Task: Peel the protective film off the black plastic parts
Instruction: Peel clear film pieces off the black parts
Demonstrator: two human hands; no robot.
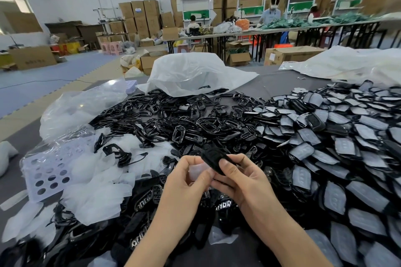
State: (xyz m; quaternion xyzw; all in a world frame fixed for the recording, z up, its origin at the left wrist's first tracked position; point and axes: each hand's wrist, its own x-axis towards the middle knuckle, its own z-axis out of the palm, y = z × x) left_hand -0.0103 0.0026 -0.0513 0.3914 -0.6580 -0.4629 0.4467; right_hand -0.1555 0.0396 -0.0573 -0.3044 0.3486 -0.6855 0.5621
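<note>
Mid-task: the right hand (pixel 240 178) pinches a glossy black oval plastic part (pixel 213 157) above the near table edge, while the left hand (pixel 188 180) pinches its milky translucent film (pixel 198 170), seemingly half lifted. A heap of bare black parts (pixel 184 119) and discarded white films (pixel 97 188) lie centre and left. The large film-covered pile (pixel 336 147) at right awaits peeling, so roughly half seems left.
</note>
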